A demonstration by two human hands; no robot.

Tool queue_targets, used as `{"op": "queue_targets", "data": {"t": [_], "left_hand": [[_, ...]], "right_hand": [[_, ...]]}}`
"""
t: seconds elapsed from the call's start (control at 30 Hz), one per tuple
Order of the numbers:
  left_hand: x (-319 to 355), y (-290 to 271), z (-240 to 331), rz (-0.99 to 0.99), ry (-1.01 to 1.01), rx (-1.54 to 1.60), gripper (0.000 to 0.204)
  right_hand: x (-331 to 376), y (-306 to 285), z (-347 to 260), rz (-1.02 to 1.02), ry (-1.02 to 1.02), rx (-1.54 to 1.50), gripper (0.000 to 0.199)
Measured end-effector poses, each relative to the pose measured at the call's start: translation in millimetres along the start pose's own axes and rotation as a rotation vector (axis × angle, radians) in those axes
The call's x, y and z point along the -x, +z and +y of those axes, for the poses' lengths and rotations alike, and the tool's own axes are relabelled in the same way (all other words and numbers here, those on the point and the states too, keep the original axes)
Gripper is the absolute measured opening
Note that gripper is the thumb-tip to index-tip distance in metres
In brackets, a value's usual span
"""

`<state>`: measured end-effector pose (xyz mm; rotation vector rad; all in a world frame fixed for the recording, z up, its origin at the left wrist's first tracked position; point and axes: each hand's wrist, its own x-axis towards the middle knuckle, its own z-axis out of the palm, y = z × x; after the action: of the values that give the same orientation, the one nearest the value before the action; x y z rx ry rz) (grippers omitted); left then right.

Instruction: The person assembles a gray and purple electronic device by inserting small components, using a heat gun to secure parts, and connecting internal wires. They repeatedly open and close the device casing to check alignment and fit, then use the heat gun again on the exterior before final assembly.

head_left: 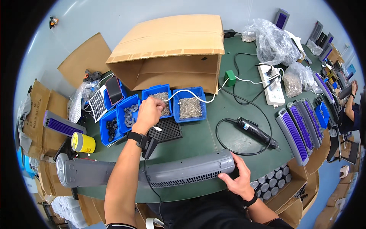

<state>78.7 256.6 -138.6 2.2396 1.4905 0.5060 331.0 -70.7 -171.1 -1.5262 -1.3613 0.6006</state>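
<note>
Right hand point(238, 181), fingers spread, has the grey housing point(190, 168) at nine o'clock. Left hand point(149, 111) bunches over blue bin point(155, 89) of screws point(162, 95); I can't tell its pinch.

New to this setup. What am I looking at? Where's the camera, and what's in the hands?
There is no robot here, just a person working with two bare hands. The single picture comes from a wide fisheye camera on their head, looking down, so straight edges bend near the rim.

The left hand reaches into a blue bin of small metal parts; whether it has pinched any is hidden. The right hand touches the right end of a long grey housing lying along the near edge of the green bench.

Also on the bench: a black power screwdriver, a white power strip and an open cardboard box. Another person's hand shows at far right.
</note>
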Motion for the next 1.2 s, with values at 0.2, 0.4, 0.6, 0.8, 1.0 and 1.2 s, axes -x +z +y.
{"op": "queue_targets", "data": {"t": [0.2, 0.4, 0.6, 0.8, 1.0, 1.2], "left_hand": [[-2, -6, 17, -0.029, 0.041, 0.045, 0.016], [9, -7, 11, -0.063, 0.016, -0.005, 0.02], [12, -6, 12, -0.095, -0.033, 0.102, 0.02], [12, -7, 21, -0.045, -0.119, 0.168, 0.017], [11, -7, 16, -0.02, -0.138, 0.315, 0.016], [21, -27, 24, -0.07, -0.208, 0.471, 0.017]], "right_hand": [[4, -3, 10, 0.018, -0.019, 0.006, 0.085], [5, -3, 15, -0.024, -0.02, 0.022, 0.087], [7, -5, 19, -0.043, 0.009, 0.018, 0.092], [6, -7, 18, -0.05, 0.027, 0.017, 0.091], [2, -7, 18, -0.047, -0.017, 0.002, 0.09], [1, -6, 17, -0.037, -0.046, -0.016, 0.089]]}}
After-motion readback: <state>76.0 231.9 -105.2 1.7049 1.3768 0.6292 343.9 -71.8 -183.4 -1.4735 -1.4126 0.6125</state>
